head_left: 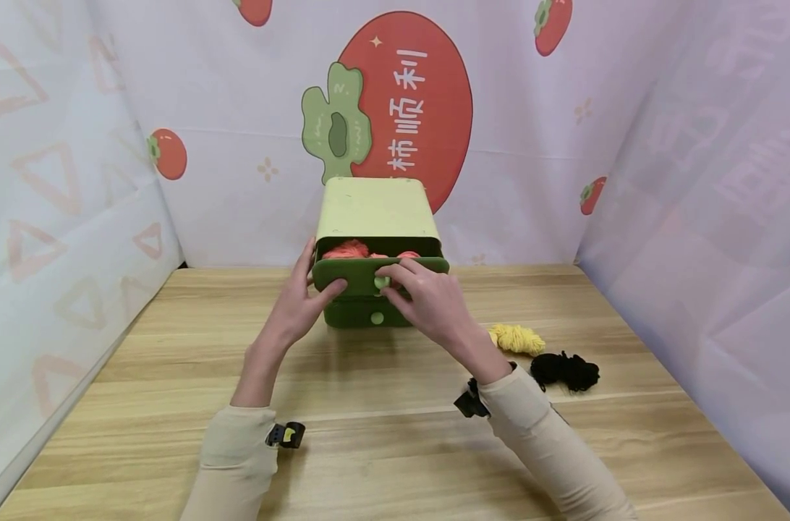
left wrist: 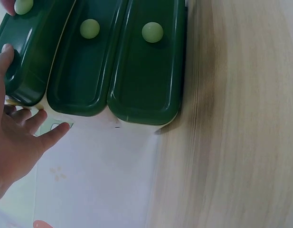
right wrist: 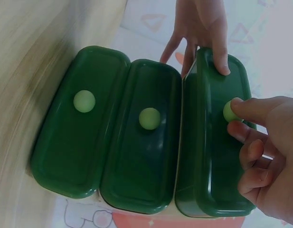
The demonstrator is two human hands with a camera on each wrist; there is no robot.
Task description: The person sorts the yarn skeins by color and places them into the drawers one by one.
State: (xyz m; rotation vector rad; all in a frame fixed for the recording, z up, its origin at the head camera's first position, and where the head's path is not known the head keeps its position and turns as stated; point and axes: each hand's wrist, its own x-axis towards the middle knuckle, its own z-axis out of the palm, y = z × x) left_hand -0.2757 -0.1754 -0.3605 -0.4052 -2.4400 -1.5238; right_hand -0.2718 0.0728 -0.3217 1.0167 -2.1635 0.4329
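Note:
A small cabinet (head_left: 378,208) with a cream shell and three dark green drawers stands on the table. Its top drawer (right wrist: 215,156) is pulled partly out, and coral-red yarn (head_left: 346,250) shows inside. My right hand (head_left: 437,300) pinches that drawer's round light green knob (right wrist: 229,113) between thumb and fingers. On the other side, my left hand (head_left: 294,305) rests its thumb on the drawer front, its fingers spread along the cabinet's side. The middle drawer (left wrist: 84,66) and bottom drawer (left wrist: 146,80) are closed.
Right of the cabinet, a yellow yarn bundle (head_left: 520,339) and a black yarn bundle (head_left: 566,371) lie on the wooden table (head_left: 369,463). Printed fabric (head_left: 239,94) hangs behind and at both sides.

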